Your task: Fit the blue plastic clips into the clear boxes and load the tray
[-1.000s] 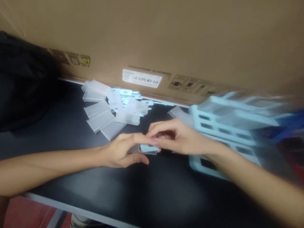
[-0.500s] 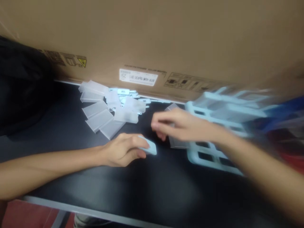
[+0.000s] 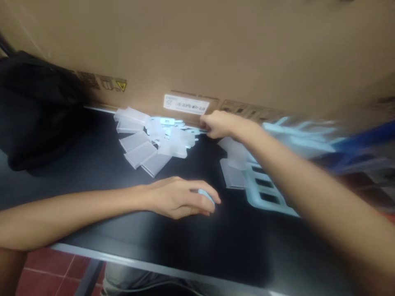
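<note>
My left hand [image 3: 182, 197] rests low over the black table, its fingers wrapped round a small light-blue plastic piece [image 3: 206, 197] that is mostly covered. My right hand [image 3: 217, 124] reaches to the back edge by the cardboard box, fingers curled together. Its fingertips are by the right end of a pile of flat light-blue plastic parts [image 3: 167, 121]; whatever they grip is hidden. Several frosted translucent sleeves [image 3: 140, 154] lie fanned out around that pile. More translucent sleeves [image 3: 233, 174] lie under the right forearm, beside a light-blue slotted tray [image 3: 254, 195].
A large cardboard box [image 3: 185, 49] with a white label stands along the back of the table [image 3: 197, 246]. A black bag or cloth [image 3: 40, 111] sits at the left. Blurred light-blue racks [image 3: 302, 133] and a blue object [image 3: 361, 139] are at the right.
My right hand has moved away from the sleeves by the tray to the back edge near the box. My left hand has turned, covering more of the light-blue piece. The view has shifted slightly.
</note>
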A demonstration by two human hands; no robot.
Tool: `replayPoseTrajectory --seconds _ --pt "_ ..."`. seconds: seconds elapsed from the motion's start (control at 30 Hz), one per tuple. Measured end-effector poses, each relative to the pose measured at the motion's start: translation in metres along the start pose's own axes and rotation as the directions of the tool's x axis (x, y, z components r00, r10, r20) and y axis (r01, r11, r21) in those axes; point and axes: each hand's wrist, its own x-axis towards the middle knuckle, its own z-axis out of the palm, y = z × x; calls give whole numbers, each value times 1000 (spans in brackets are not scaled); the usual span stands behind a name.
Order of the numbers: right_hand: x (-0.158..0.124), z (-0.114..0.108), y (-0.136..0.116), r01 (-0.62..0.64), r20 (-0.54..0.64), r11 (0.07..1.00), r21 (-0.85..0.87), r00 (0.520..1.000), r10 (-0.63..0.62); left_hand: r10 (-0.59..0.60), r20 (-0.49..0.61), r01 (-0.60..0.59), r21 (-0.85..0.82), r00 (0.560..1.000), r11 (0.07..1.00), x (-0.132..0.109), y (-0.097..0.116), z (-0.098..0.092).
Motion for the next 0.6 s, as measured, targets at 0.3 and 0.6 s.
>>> replayPoseTrajectory --seconds 0.3,0.6 --pt "-1 -10 -15 -45 6 980 -192 999 48 67 -190 -63 27 980 998 0 -6 7" --pt "-73 -46 -9 192 -348 972 135 928 -135 81 -162 -86 -22 983 996 0 -6 8"
